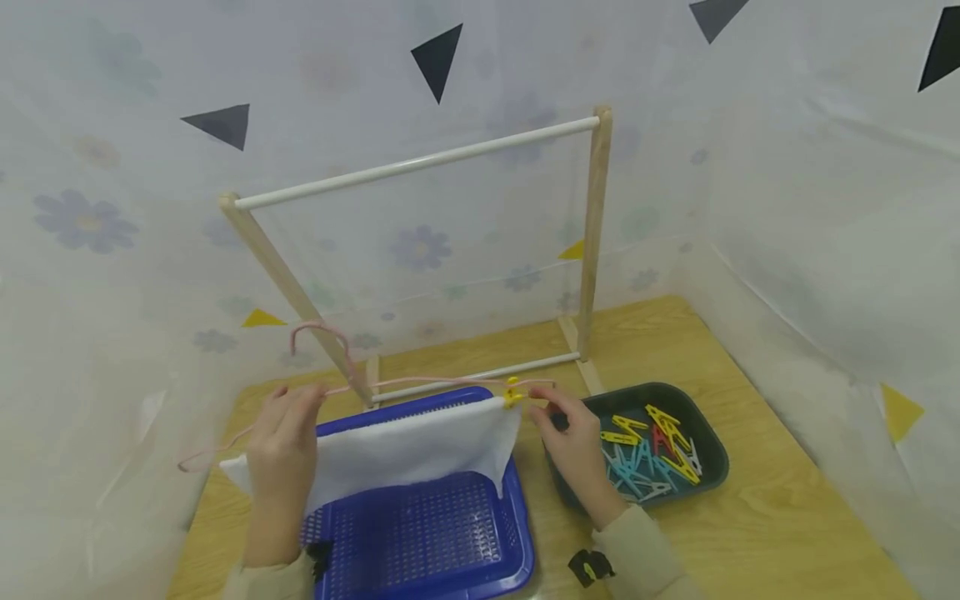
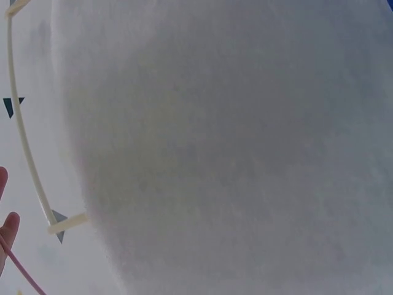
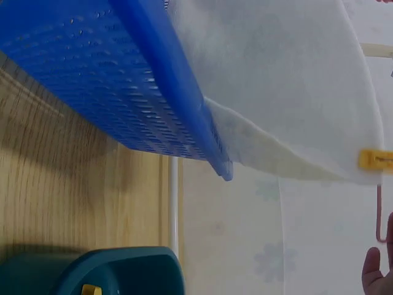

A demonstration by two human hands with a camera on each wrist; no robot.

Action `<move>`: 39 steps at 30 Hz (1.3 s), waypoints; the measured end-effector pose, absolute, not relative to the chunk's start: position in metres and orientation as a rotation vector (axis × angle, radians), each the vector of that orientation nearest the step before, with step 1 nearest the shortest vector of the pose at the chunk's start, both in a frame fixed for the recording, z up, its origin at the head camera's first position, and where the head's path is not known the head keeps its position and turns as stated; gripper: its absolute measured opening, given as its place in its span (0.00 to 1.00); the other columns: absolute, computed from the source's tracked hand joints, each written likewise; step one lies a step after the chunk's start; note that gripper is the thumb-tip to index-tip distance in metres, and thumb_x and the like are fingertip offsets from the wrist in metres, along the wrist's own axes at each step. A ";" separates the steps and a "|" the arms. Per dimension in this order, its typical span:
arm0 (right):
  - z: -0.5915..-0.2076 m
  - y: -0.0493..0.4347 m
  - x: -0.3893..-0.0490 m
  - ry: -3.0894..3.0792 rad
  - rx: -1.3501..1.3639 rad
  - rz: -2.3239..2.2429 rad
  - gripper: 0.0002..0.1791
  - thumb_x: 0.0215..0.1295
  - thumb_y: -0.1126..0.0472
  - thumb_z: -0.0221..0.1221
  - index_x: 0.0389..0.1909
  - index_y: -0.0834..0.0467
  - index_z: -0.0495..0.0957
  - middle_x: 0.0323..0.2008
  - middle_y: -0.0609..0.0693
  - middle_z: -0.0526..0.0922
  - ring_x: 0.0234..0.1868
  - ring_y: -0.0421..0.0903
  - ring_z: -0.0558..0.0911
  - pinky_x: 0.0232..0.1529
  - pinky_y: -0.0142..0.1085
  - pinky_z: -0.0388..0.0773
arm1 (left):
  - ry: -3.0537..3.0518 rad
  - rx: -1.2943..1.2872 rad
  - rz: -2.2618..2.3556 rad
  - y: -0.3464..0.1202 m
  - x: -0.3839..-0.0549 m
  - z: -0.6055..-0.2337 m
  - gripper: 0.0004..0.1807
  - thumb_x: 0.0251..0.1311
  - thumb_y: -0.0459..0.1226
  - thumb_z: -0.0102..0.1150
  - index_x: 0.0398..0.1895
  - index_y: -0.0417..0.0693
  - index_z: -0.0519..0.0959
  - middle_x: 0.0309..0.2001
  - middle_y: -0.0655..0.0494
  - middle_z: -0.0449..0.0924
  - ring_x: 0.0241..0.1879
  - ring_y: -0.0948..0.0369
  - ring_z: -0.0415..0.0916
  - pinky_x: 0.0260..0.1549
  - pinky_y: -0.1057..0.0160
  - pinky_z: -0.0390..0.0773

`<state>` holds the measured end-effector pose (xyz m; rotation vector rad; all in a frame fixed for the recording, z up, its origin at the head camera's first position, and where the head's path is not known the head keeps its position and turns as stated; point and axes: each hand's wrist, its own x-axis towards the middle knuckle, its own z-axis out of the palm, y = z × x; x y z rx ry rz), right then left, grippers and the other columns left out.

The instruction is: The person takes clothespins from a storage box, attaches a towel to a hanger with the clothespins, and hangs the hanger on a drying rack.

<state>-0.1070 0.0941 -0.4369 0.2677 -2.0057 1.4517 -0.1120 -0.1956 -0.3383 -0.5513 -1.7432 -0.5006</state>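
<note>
A pink clothes hanger (image 1: 442,381) is held up over a blue basket (image 1: 517,533), its hook pointing upward. My left hand (image 1: 283,437) grips the hanger's bar near the hook; its fingertips show at the edge of the left wrist view. A white cloth (image 1: 420,437) hangs along the bar and passes behind that hand. One yellow clothespin (image 1: 513,393) clips the cloth's right corner to the hanger, and shows large in the right wrist view. Beside the pin, my right hand (image 1: 573,442) has thumb and forefinger spread apart, with the forefinger's tip at the hanger's right end.
A dark green tray (image 1: 716,450) at right contains yellow, blue, red and grey clothespins (image 1: 645,467). Behind the basket stands a wooden rack with a white top rail (image 1: 420,162). The wooden table (image 1: 787,500) is bounded by pale patterned sheeting.
</note>
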 end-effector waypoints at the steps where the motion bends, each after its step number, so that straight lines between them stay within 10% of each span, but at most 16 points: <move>1: -0.437 0.096 -0.106 -1.986 0.264 1.456 0.12 0.49 0.73 0.63 0.37 0.63 0.79 0.34 0.53 0.82 0.29 0.41 0.76 0.31 0.26 0.74 | -1.745 -0.545 -0.508 -0.197 -0.111 -0.338 0.17 0.62 0.39 0.49 0.23 0.33 0.77 0.22 0.42 0.77 0.23 0.46 0.73 0.49 0.65 0.71; 39: -0.430 0.125 -0.087 -1.902 0.249 1.444 0.09 0.51 0.84 0.52 0.33 0.75 0.74 0.29 0.64 0.78 0.34 0.33 0.76 0.35 0.18 0.72 | -1.701 -0.704 -0.448 -0.223 -0.068 -0.335 0.14 0.63 0.32 0.46 0.23 0.35 0.78 0.20 0.42 0.77 0.19 0.47 0.71 0.48 0.68 0.71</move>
